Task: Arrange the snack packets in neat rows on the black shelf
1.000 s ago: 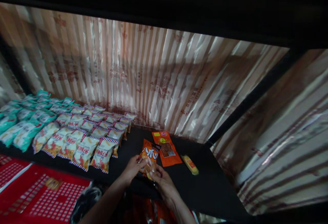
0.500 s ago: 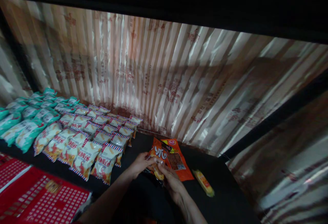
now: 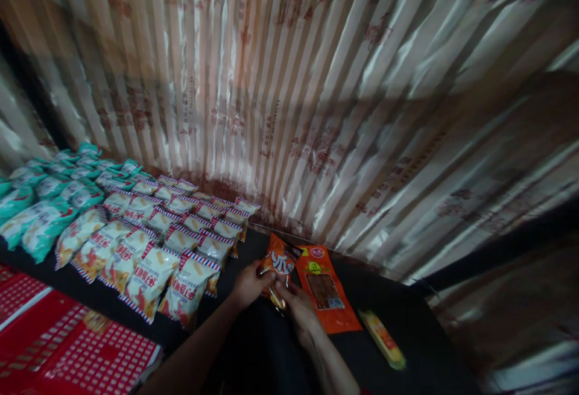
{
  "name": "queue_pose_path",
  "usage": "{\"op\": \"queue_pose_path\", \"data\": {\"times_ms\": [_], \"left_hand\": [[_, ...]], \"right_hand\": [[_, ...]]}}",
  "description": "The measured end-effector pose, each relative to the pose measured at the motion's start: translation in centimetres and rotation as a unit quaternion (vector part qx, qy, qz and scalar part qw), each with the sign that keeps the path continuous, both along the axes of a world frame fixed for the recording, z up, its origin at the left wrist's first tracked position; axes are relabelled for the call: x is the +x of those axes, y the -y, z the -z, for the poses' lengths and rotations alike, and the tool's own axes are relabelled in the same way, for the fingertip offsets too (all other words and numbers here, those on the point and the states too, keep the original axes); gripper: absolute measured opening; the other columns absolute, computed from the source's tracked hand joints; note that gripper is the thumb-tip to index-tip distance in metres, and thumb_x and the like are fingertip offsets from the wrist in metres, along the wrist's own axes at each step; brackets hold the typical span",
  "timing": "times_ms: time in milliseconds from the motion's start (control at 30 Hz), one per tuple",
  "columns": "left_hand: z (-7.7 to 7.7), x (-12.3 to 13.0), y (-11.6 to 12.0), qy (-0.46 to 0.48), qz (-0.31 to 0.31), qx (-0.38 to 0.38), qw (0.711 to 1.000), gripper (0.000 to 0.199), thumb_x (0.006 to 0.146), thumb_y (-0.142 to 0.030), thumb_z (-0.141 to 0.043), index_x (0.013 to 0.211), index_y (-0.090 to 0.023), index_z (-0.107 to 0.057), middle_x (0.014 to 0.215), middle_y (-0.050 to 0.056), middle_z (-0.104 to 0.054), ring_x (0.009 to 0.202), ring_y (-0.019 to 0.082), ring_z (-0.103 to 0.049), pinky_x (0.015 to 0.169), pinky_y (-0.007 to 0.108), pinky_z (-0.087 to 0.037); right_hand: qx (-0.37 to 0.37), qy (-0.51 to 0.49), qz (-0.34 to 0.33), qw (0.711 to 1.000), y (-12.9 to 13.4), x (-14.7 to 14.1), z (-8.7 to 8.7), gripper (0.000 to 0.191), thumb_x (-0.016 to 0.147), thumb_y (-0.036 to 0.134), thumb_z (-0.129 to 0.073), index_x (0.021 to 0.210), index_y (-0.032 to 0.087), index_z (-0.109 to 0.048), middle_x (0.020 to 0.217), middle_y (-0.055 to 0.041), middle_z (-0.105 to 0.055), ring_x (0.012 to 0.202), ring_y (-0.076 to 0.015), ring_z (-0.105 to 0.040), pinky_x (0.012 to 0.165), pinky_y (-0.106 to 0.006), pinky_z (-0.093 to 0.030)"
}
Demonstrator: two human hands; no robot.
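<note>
Between my two hands is an orange and black snack bag (image 3: pixel 279 260) with white lettering, held just above the black shelf. My left hand (image 3: pixel 250 282) is closed on its left side, thumb across the front. From the right, my right hand (image 3: pixel 296 307) grips the lower part of the same bag. Just right of it lies a flat orange packet (image 3: pixel 332 316) with a brown window, its left edge partly behind the bag and my hand. Further right, a yellow wrapped snack bar (image 3: pixel 383 341) lies on the shelf.
Several white snack bags (image 3: pixel 187 289) with striped edges stand in rows on the left, beside rows of green bags (image 3: pixel 49 229). A red plastic basket (image 3: pixel 97 353) sits at the lower left. A crinkled printed sheet (image 3: pixel 271 81) hangs behind the black shelf (image 3: pixel 407 298).
The camera view has tipped downward a little. Both hands still hold the orange and black bag, which now stands more to the left of the orange packet, showing more of that packet.
</note>
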State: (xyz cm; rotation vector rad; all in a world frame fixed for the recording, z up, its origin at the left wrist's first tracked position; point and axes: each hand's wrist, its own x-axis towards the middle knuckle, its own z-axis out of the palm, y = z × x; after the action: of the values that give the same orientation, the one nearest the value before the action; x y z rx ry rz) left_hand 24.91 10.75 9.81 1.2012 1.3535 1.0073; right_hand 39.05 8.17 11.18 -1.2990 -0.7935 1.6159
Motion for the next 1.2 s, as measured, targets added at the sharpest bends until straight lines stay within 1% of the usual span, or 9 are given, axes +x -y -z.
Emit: {"op": "queue_pose_path", "data": {"times_ms": [100, 233, 367, 500, 600, 667, 833, 967, 1200], "left_hand": [[-0.1, -0.2, -0.3, -0.035, -0.012, 0.006, 0.999, 0.034, 0.070, -0.040, -0.063, 0.095, -0.017, -0.064, 0.093, 0.011, -0.069, 0.091, 0.027, -0.061, 0.081, 0.033, -0.041], [-0.4, -0.2, -0.7, -0.118, -0.017, 0.032, 0.992, 0.037, 0.079, -0.037, -0.054, 0.109, -0.016, -0.058, 0.105, 0.011, -0.067, 0.099, 0.024, -0.061, 0.084, 0.030, -0.042], [-0.5, -0.1, -1.0, -0.220, -0.024, 0.025, 0.975, 0.046, 0.084, -0.033, -0.046, 0.124, -0.010, -0.048, 0.117, 0.013, -0.062, 0.107, 0.022, -0.058, 0.091, 0.030, -0.041], [-0.1, 0.1, -1.2, -0.281, -0.050, 0.058, 0.957, 0.051, 0.084, -0.028, -0.045, 0.129, -0.006, -0.042, 0.128, 0.016, -0.054, 0.118, 0.021, -0.050, 0.100, 0.030, -0.037], [0.7, 0.3, -1.3, -0.298, -0.069, 0.112, 0.946, 0.049, 0.083, -0.024, -0.045, 0.128, -0.006, -0.044, 0.127, 0.016, -0.054, 0.119, 0.022, -0.050, 0.101, 0.034, -0.038], [1.4, 0.4, -1.5, -0.303, -0.083, 0.161, 0.936, 0.048, 0.082, -0.021, -0.044, 0.127, -0.006, -0.045, 0.127, 0.016, -0.054, 0.120, 0.023, -0.048, 0.102, 0.037, -0.038], [3.1, 0.5, -2.0, -0.322, -0.114, 0.266, 0.901, 0.051, 0.079, -0.013, -0.041, 0.130, -0.008, -0.043, 0.138, 0.015, -0.043, 0.134, 0.026, -0.029, 0.108, 0.046, -0.030], [3.9, 0.5, -2.4, -0.322, -0.110, 0.275, 0.899, 0.054, 0.078, -0.008, -0.039, 0.132, -0.011, -0.041, 0.140, 0.012, -0.042, 0.136, 0.024, -0.023, 0.109, 0.047, -0.029], [4.5, 0.3, -3.1, -0.327, -0.103, 0.262, 0.902, 0.051, 0.078, -0.006, -0.037, 0.128, -0.009, -0.046, 0.141, 0.012, -0.041, 0.137, 0.025, -0.022, 0.109, 0.048, -0.028]], "right_hand": [[0.009, 0.033, 0.015, 0.999, -0.9, -0.4, 0.1, 0.037, 0.053, 0.036, -0.080, 0.085, 0.019, -0.069, 0.077, -0.0044, -0.073, 0.077, -0.0247, -0.069, 0.076, -0.036, -0.050], [0.031, 0.072, 0.019, 0.997, -2.2, -1.0, 0.3, 0.034, 0.055, 0.036, -0.077, 0.082, 0.018, -0.068, 0.077, -0.0044, -0.073, 0.076, -0.0244, -0.068, 0.074, -0.035, -0.050], [0.042, 0.115, 0.025, 0.992, -3.5, -1.5, 0.6, 0.036, 0.055, 0.038, -0.076, 0.083, 0.016, -0.067, 0.083, -0.0062, -0.073, 0.080, -0.0246, -0.068, 0.073, -0.033, -0.050], [0.061, 0.115, 0.045, 0.991, -5.0, -1.8, 1.1, 0.036, 0.055, 0.034, -0.075, 0.086, 0.019, -0.065, 0.087, -0.0057, -0.073, 0.084, -0.0240, -0.067, 0.076, -0.033, -0.051], [0.072, 0.128, 0.059, 0.987, -6.1, -1.8, 1.3, 0.036, 0.057, 0.033, -0.073, 0.088, 0.017, -0.064, 0.088, -0.0074, -0.072, 0.083, -0.0237, -0.067, 0.076, -0.033, -0.051], [0.082, 0.126, 0.054, 0.987, -6.9, -1.8, 1.3, 0.038, 0.057, 0.033, -0.073, 0.090, 0.016, -0.063, 0.090, -0.0085, -0.072, 0.083, -0.0236, -0.067, 0.076, -0.033, -0.051], [0.119, 0.115, 0.049, 0.985, -8.5, -2.0, 1.4, 0.046, 0.059, 0.035, -0.072, 0.100, 0.016, -0.061, 0.095, -0.0091, -0.071, 0.087, -0.0236, -0.066, 0.078, -0.034, -0.051], [0.124, 0.149, 0.054, 0.980, -9.9, -2.2, 1.8, 0.048, 0.061, 0.034, -0.070, 0.105, 0.017, -0.060, 0.097, -0.0085, -0.071, 0.089, -0.0237, -0.066, 0.079, -0.034, -0.052], [0.116, 0.153, 0.036, 0.981, -11.3, -2.5, 2.2, 0.046, 0.063, 0.031, -0.069, 0.107, 0.018, -0.060, 0.094, -0.0069, -0.072, 0.084, -0.0213, -0.067, 0.075, -0.032, -0.053]]}}
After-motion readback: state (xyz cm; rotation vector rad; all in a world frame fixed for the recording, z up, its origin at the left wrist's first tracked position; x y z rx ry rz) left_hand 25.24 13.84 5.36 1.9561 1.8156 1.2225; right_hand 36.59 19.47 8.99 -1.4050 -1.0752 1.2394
